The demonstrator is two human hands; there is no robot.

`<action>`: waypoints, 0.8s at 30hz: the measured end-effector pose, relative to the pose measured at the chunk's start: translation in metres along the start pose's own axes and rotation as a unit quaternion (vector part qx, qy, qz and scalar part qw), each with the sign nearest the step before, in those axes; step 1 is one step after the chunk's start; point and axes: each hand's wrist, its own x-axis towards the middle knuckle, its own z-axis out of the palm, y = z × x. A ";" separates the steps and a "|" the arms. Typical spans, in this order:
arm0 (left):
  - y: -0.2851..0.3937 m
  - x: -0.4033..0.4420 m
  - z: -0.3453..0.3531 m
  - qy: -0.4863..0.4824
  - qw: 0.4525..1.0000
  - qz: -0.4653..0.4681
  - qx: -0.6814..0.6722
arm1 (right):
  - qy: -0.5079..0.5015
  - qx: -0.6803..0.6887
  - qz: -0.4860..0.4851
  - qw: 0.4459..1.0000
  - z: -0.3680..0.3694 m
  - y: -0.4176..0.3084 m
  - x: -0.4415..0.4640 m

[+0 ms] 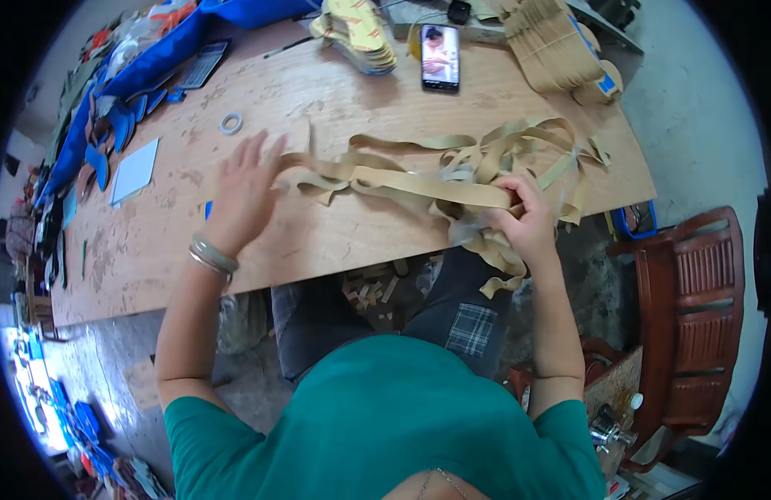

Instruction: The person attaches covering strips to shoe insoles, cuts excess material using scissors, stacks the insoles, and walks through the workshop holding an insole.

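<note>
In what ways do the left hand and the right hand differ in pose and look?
The left hand has its fingers extended, whereas the right hand is curled around a tan strip. The left hand has bracelets just behind it; the right hand has none. Both hands are ungloved.

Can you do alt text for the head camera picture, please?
A person's right hand holds a tan strip amid tangled strips on a wooden table; the blurred, open left hand is nearby. Beyond lies a lit phone.
</note>
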 end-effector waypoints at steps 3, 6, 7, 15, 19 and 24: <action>0.047 -0.019 -0.017 -0.020 0.984 0.009 -0.175 | 0.008 -0.040 -0.034 0.999 0.001 -0.012 -0.006; 0.098 -0.034 -0.014 -0.280 0.760 -0.154 -0.566 | 0.060 -0.122 -0.140 0.981 0.003 -0.022 -0.015; 0.111 -0.039 0.005 -0.308 0.613 -0.201 -0.700 | 0.058 -0.120 -0.141 0.981 0.005 -0.025 -0.016; 0.147 -0.003 0.042 -0.128 0.227 -0.308 -0.915 | -0.016 -0.170 -0.271 0.947 0.014 -0.036 -0.026; 0.126 0.002 0.055 -0.012 0.253 -0.355 -0.900 | -0.076 -0.152 -0.278 0.945 0.017 -0.033 -0.031; 0.108 -0.007 0.053 -0.012 0.261 -0.246 -0.933 | -0.071 -0.132 -0.246 0.958 0.021 -0.045 -0.017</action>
